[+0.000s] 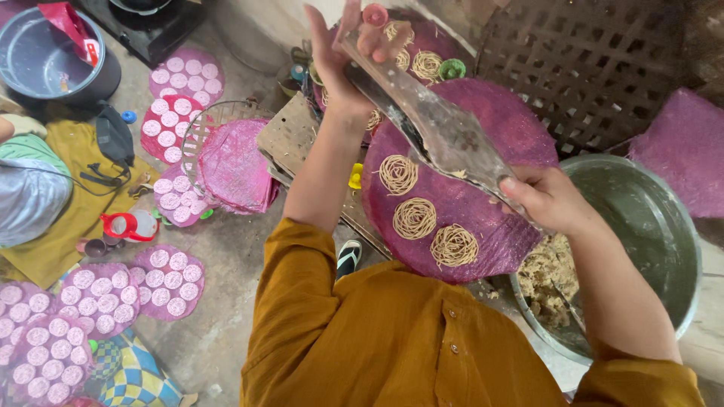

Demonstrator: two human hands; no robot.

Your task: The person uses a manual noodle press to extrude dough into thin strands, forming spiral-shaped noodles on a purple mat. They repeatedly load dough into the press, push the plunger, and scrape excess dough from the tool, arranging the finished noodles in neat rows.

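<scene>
Hands grip a long, dough-smeared metal press [441,132] at both ends above a round purple mat [520,128]: the left hand [343,56] is closed around its far end, near the mat's upper edge, and the right hand [547,197] is clamped on its near end, over the mat's lower right side. Three spiral coils of pale noodle [415,218] lie in a loose cluster on the mat's lower left part, just under the press, with further coils on a second purple mat beyond the first. A large metal basin [656,226] holding crumbly dough [547,279] sits touching the mat's right edge, below the right wrist. Left of the mat, across the floor, more purple mats carry rows of white discs [177,113], and a dark pot [45,56] stands well to the mat's far left. The press hangs tilted over the finished coils, so a slip of either hand would likely drop it onto them and flatten them. Its coating of dough looks slick, which makes such a slip more likely. The mat appears to rest on a narrow board, and a knock from the forearm could tip it toward the floor.
</scene>
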